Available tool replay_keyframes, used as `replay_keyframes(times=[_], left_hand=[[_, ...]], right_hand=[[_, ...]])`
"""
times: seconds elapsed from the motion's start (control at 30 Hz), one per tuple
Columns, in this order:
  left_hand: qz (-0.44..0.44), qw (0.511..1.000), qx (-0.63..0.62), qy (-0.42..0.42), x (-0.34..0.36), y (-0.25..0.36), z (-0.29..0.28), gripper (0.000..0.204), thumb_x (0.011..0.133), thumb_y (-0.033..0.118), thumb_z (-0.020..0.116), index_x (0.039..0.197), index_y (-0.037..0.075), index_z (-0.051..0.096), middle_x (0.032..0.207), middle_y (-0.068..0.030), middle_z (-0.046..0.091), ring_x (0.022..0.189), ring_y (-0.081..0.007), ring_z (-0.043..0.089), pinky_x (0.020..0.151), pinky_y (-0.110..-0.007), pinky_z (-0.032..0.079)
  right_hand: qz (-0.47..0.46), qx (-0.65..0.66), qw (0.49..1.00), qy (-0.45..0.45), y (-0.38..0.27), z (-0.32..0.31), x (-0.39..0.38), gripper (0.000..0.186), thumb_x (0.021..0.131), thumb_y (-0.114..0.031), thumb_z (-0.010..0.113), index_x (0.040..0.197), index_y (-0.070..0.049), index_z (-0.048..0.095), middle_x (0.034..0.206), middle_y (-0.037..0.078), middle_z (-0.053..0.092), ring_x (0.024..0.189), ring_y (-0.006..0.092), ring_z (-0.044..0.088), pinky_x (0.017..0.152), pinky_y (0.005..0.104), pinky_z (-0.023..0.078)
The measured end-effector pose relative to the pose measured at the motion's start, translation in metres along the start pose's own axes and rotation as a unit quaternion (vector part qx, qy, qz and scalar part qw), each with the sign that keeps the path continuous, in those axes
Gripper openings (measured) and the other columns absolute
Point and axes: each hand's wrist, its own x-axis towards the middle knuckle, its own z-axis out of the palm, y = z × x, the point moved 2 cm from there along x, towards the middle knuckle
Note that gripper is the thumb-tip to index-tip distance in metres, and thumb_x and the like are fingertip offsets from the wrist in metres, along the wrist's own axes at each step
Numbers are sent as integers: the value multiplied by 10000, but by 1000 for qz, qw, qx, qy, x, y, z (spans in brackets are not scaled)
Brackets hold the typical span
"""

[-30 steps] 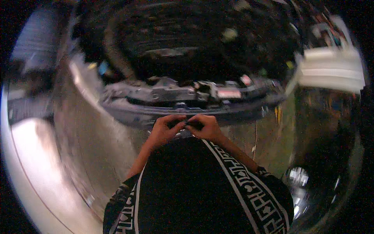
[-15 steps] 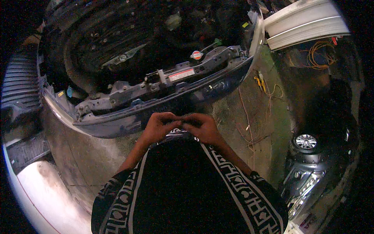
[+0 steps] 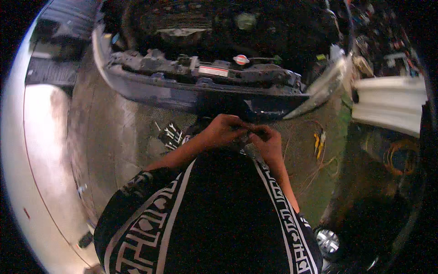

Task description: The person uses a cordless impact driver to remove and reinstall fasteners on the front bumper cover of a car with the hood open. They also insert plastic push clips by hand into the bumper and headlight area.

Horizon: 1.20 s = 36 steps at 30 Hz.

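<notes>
Shifted rightward in view since earlier, left hand (image 3: 221, 129) and right hand (image 3: 269, 143) brought together, cannot tell whether their grip holds anything, wrench-like tools (image 3: 171, 131) to its left, dark car bumper (image 3: 214, 97) beyond it, radiator cap (image 3: 241, 60) farther.

Bumper (image 3: 159, 96): engine bay (image 3: 182, 23) directly behind; cap (image 3: 241, 60) just behind, right of bumper's middle. Before it: wrenches (image 3: 171, 132) on floor (image 3: 114, 137), left of middle; left hand (image 3: 223, 130) and right hand (image 3: 268, 140), near middle. Off its right end: panel (image 3: 388, 102). Wheel (image 3: 327, 241) before it, well apart, rightward.
</notes>
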Motion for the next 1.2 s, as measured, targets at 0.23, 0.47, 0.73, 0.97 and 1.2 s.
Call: replay_keyframes(times=[0.23, 0.47, 0.73, 0.97, 1.2], left_hand=[[49, 998, -45, 17, 48, 7, 27, 195, 873, 141, 703, 1012, 6, 725, 936, -130, 726, 880, -201, 693, 817, -331, 544], [7, 999, -45, 7, 86, 11, 46, 195, 877, 137, 703, 1022, 8, 720, 956, -133, 733, 892, -172, 688, 817, -324, 545], [-41, 992, -79, 85, 114, 6, 78, 202, 853, 125, 714, 996, -18, 722, 915, -139, 734, 809, -159, 679, 740, -307, 536], [49, 882, 375, 280, 161, -21, 88, 649, 753, 458, 772, 1198, 20, 596, 1210, -215, 580, 1165, -413, 521, 1084, -532, 343], [-70, 892, 397, 205, 189, -56, 86, 735, 730, 582, 732, 1244, 75, 599, 1132, -106, 607, 1145, -305, 538, 1152, -542, 243]], right_hand=[[1, -5, 993, 114, 4, -33, 18, 169, 793, -55, 738, 938, 13, 686, 879, 88, 714, 774, 147, 654, 725, 296, 532], [-6, -35, 982, 183, 24, -66, 31, 189, 783, -110, 760, 902, 15, 683, 844, 75, 706, 749, 137, 635, 696, 283, 515], [-5, -57, 995, 80, 40, -118, 66, 199, 783, -147, 749, 885, 8, 677, 783, 52, 688, 730, 124, 612, 700, 285, 501], [-88, -176, 980, -7, 26, -192, 107, 220, 803, -151, 738, 924, 21, 673, 785, 75, 696, 730, 125, 616, 682, 302, 510], [-194, -304, 930, -74, 30, -186, 184, 220, 791, -153, 729, 966, -22, 704, 916, 182, 707, 836, 327, 694, 752, 372, 543]])
